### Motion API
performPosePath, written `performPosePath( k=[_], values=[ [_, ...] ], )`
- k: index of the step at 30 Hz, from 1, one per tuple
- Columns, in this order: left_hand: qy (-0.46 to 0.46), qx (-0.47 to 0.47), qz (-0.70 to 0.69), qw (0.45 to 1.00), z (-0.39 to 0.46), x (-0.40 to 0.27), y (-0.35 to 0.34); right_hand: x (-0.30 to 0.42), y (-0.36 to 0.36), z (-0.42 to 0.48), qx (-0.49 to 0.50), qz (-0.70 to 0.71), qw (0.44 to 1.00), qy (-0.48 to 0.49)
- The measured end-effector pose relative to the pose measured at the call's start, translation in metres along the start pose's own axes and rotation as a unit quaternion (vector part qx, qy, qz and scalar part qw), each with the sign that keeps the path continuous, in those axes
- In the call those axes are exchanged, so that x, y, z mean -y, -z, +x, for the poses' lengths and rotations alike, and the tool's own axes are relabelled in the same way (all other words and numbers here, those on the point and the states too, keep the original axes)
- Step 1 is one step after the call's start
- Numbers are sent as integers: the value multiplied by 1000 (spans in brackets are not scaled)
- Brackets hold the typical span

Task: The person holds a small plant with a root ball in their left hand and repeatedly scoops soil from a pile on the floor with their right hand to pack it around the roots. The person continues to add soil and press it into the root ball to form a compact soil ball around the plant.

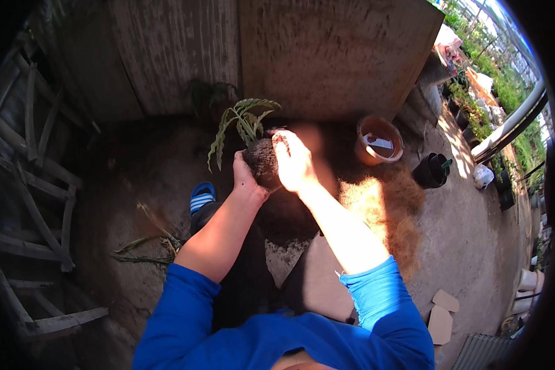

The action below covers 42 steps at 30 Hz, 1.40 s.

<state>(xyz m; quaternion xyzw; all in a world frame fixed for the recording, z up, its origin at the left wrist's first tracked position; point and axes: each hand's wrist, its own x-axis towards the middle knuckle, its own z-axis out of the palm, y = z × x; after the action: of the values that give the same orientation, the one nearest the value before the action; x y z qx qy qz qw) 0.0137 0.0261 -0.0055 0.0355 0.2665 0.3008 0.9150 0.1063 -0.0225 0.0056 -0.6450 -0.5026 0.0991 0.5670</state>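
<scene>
Between my palms is a rounded, dark root ball of soil [262, 162], held above the ground in front of my knees. My left hand [246, 176] cups it from the left and below. Pressed against its right side and top is my right hand [295, 159], lit by strong sun. A leafy plant [243, 121] grows out of the ball and leans up and to the left, its long leaves drooping and wavy-edged. Dark loose soil [290, 217] lies on the ground beneath my hands.
Brown fibre [400, 208] is heaped to the right, below a terracotta-coloured pot [367, 150]. Black pots [429, 172] stand farther right. Cut leaves [150, 247] lie at left, near a wooden frame [41, 203]. Upright boards [314, 60] close off the far side. Cardboard pieces [440, 323] lie lower right.
</scene>
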Motion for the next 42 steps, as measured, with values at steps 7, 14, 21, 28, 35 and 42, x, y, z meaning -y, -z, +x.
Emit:
performPosePath(
  k=[7,14,21,28,35,42],
  values=[
    [-74,-54,19,996,0,15,-2,3,-7,-14,-48,-139,988,39],
    [-14,-28,28,999,4,19,-3,-15,2,-15,11,-135,991,-21],
    [11,-40,80,996,-4,29,-8,11,34,-9,4,-54,997,-53],
    [-79,64,72,992,3,52,-3,12,31,-24,-89,-174,970,145],
    [-85,77,80,990,7,56,2,15,36,-27,-81,-142,983,83],
    [-35,10,91,995,3,53,-4,19,47,-25,-30,-152,988,-11]
  ],
)
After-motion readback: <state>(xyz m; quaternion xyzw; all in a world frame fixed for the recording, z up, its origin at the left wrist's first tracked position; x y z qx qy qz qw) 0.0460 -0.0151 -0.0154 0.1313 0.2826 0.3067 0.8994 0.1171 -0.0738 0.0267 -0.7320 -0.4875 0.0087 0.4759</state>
